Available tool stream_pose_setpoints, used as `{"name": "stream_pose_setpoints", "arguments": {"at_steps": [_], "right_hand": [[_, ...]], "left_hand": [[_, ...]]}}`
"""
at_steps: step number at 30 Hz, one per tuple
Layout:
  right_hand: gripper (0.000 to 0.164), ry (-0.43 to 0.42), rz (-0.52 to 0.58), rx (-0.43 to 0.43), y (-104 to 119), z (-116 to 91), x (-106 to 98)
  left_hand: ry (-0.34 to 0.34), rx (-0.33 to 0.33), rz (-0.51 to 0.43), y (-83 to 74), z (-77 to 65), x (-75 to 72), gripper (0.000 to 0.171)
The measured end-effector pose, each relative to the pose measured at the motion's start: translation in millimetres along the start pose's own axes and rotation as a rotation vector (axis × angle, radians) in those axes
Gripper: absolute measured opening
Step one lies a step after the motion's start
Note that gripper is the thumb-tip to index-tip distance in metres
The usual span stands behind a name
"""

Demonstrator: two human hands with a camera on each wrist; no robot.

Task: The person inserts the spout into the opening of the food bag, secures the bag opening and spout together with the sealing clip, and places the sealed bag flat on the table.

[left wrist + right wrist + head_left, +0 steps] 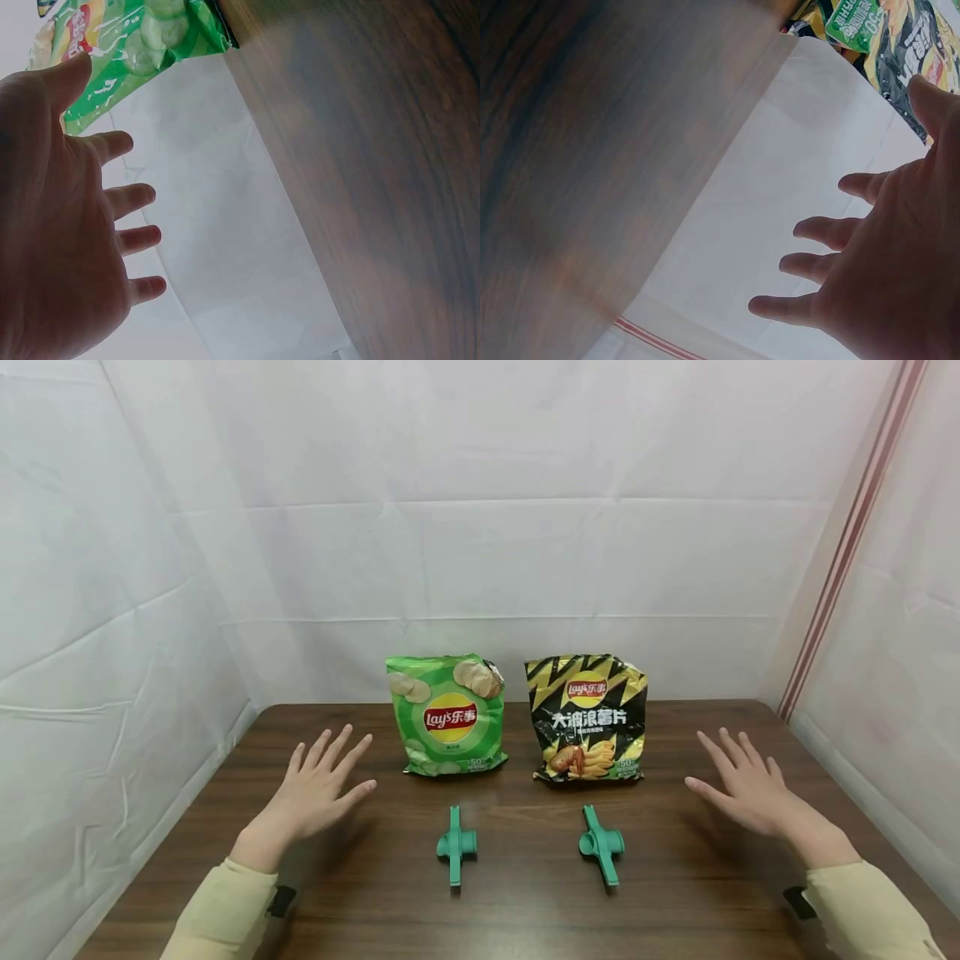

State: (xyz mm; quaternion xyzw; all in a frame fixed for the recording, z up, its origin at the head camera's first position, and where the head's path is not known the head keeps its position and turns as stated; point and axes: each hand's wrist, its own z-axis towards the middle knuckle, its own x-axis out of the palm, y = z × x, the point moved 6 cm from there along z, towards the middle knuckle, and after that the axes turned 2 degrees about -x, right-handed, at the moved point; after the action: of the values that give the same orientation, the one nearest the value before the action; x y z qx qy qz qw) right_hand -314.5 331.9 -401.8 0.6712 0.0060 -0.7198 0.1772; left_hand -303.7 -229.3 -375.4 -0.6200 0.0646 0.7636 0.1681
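A green bag of Lay's chips (450,743) stands upright toward the back of the table, with a black and yellow bag of Lay's chips (588,706) to its right. Two teal bag clips lie in front: the left clip (454,845) before the green bag, the right clip (600,845) before the black one. My left hand (311,789) is spread at the left, apart from the green bag and holding nothing. On the other side my right hand (753,789) has its fingers spread, holding nothing, nearest the black bag. Both wrist views show straight fingers.
The dark wooden table (517,914) has rounded back corners. White cloth (495,560) hangs behind it and along both sides, with a red stripe (851,543) at the right. A dark wrist device (282,902) sits at the left cuff, another (799,903) at the right.
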Motion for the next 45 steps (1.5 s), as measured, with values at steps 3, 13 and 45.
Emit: {"name": "stream_pose_setpoints", "arguments": {"at_steps": [3, 13, 45], "right_hand": [[0.084, 0.001, -0.015, -0.004, 3, -2, 0], [0.082, -0.034, -0.031, -0.053, 17, -7, -5], [0.074, -0.023, -0.023, -0.243, 92, -8, 0]], "left_hand": [[0.003, 0.002, 0.005, -1.6, -1.1, -0.1, 0.067], [-0.023, 0.051, 0.021, -8.6, -2.0, -2.7, 0.067], [-0.108, 0.233, 0.013, -38.1, -1.4, -1.9, 0.062]]}}
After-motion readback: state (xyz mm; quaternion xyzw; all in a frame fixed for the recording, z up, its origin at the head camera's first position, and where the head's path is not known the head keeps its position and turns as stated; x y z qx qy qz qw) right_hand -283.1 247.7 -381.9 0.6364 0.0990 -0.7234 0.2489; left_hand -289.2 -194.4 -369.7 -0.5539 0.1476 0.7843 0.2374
